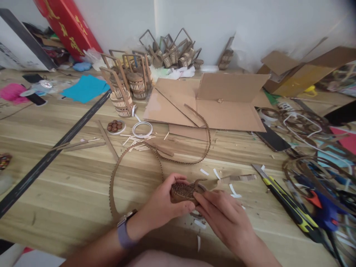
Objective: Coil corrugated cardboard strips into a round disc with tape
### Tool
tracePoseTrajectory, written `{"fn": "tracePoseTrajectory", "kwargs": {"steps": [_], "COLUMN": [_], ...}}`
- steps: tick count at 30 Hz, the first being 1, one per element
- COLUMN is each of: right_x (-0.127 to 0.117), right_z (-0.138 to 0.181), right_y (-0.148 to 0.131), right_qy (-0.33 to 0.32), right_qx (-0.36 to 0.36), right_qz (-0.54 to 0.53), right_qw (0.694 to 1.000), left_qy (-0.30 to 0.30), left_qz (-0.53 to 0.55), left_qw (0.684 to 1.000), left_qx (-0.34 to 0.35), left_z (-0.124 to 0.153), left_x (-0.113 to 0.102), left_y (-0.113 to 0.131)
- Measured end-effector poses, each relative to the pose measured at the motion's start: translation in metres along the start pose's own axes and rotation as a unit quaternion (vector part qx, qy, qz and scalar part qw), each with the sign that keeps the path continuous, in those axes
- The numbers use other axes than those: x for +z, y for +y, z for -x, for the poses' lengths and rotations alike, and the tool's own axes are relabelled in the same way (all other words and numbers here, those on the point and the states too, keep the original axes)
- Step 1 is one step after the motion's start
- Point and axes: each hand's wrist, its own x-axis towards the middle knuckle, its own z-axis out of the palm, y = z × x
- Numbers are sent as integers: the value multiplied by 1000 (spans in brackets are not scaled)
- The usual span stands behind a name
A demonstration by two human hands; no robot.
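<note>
A round, flat coil of brown corrugated paper strip point(182, 190) is held low over the table, its ridged spiral facing up. My left hand point(162, 203), with a watch on the wrist, curls around the coil's left side, thumb along the near edge. My right hand point(226, 217) is closed at the coil's right edge, its fingertips pressed on it. A short curved end of strip sticks up beside those fingertips. Partly hidden below the hands is a ring-shaped roll point(198, 214). A long loose corrugated strip point(112, 181) loops across the table to the left and beyond the hands.
A yellow-black utility knife point(289, 204) and a blue glue gun point(322, 211) lie right, near tangled strips point(303, 174). Ahead are cardboard sheets point(178, 100), a white tape roll point(142, 129), small sticks point(139, 142), a dish of brown balls point(115, 127) and small bucket-shaped baskets point(122, 102).
</note>
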Motion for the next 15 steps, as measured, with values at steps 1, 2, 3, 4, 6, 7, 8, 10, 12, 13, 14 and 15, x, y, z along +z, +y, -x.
{"fn": "tracePoseTrajectory", "kwargs": {"steps": [1, 2, 3, 4, 6, 7, 8, 10, 12, 13, 14, 15], "right_x": [2, 3, 4, 4, 4, 4, 3, 0, -3, -5, -6, -7], "right_z": [3, 6, 8, 9, 7, 5, 3, -2, -4, -4, -4, -4], "right_y": [1, 1, 2, 1, 0, -1, -3, -5, -7, -7, -7, -7], "right_qy": [-11, -22, -31, -36, -35, -28, -17, 4, 20, 24, 29, 34], "right_qx": [1, 3, 6, 8, 7, 5, 4, 11, 30, 41, 49, 51], "right_qz": [-1, -1, -2, -3, -10, -17, -24, -36, -38, -35, -34, -37], "right_qw": [1000, 1000, 999, 999, 999, 999, 1000, 999, 999, 998, 998, 997], "left_qy": [1, 1, 1, 2, 2, -2, -7, -21, -36, -41, -45, -50], "left_qz": [2, 9, 16, 20, 26, 35, 47, 81, 117, 132, 146, 159], "left_qw": [1000, 1000, 1000, 999, 999, 999, 999, 996, 992, 990, 988, 985], "left_qx": [-10, -18, -24, -28, -24, -19, -12, 5, 19, 25, 30, 33], "left_z": [1, 1, 2, 3, 3, 4, 4, 4, 4, 4, 4, 4], "left_x": [1, 2, 2, 3, 3, 3, 3, 1, 0, 0, -1, -1], "left_y": [0, 1, 1, 2, 2, 2, 1, -1, -3, -4, -4, -4]}}
